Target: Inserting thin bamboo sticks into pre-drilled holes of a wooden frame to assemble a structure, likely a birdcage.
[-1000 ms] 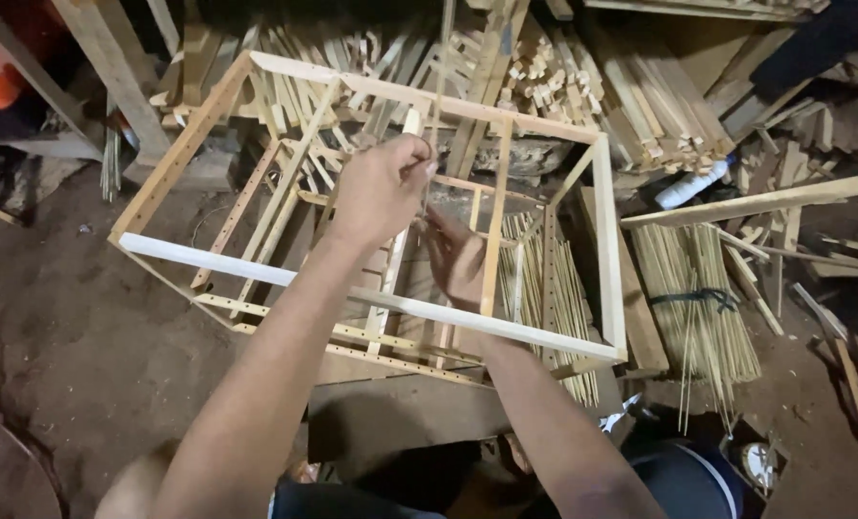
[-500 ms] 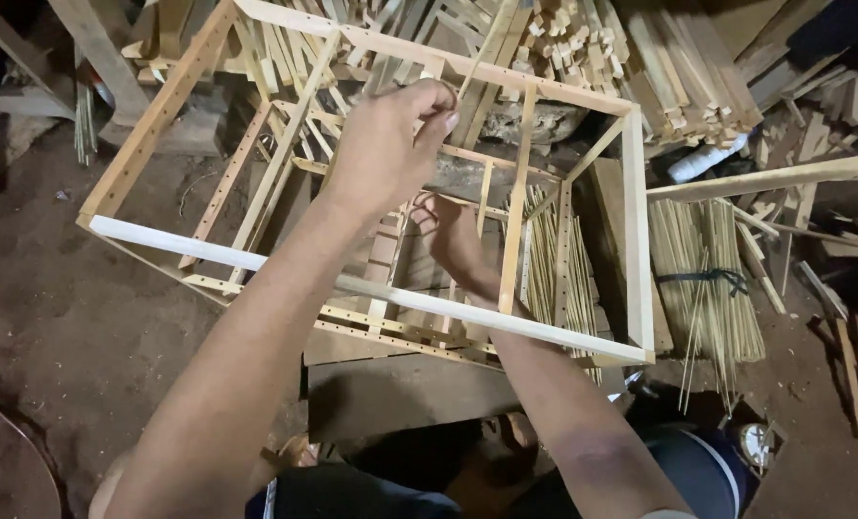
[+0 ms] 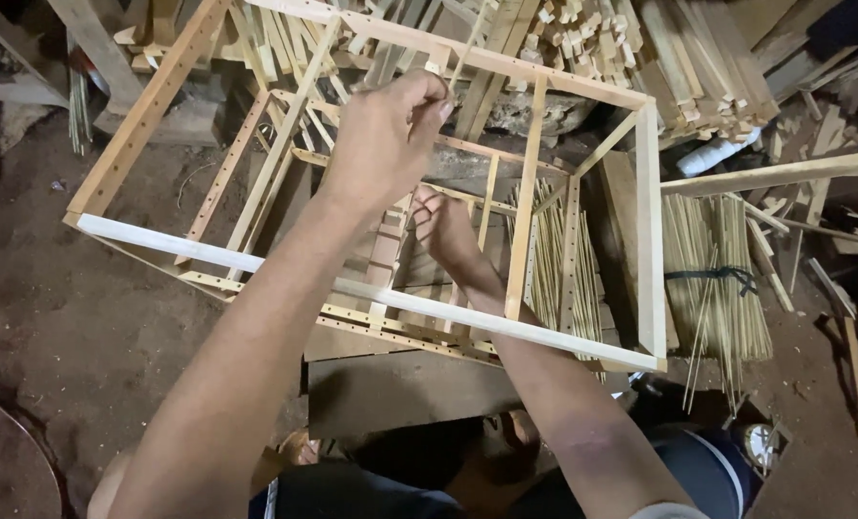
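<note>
Wooden slatted frame (image 3: 583, 336); left hand (image 3: 385, 135) pinches thin stick (image 3: 462, 53), right hand's (image 3: 443, 231) grip unclear.

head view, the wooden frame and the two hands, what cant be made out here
- Head view: the right hand reaches inside the wooden frame; its fingertips are hidden behind its own back and the slats.
- Head view: the thin stick pinched by the left hand runs off the top edge, so its upper end is cut off.
- Head view: whether the stick's lower end sits in a hole is hidden by the left hand.

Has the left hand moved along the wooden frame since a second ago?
Cannot tell. The head camera shifted, but the left hand stays over the same middle section of the wooden frame, pinching a thin stick.
</note>
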